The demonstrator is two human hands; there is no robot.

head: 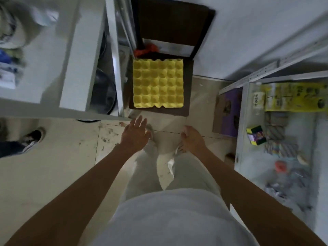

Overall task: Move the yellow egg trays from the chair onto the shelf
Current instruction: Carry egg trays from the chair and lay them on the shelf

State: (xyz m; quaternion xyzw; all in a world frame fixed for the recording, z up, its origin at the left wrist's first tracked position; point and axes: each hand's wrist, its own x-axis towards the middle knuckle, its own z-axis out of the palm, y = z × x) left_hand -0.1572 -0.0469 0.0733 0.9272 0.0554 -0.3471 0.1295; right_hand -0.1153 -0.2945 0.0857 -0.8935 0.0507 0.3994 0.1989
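A yellow egg tray [158,83] lies flat on the seat of a dark brown chair [189,96] ahead of me; I cannot tell whether more trays are stacked under it. My left hand [135,134] reaches forward with its fingers spread, empty, just short of the seat's front edge. My right hand [192,139] hangs lower right of the tray with its fingers curled inward and nothing in it. A white shelf unit [78,50] stands to the left of the chair.
A metal rack [248,82] on the right holds a yellow box [291,97], a small green box [255,135] and several packets. A purple carton [229,112] leans by it. An orange bag [147,49] sits behind the tray. Another person's shoe [33,139] is at the left.
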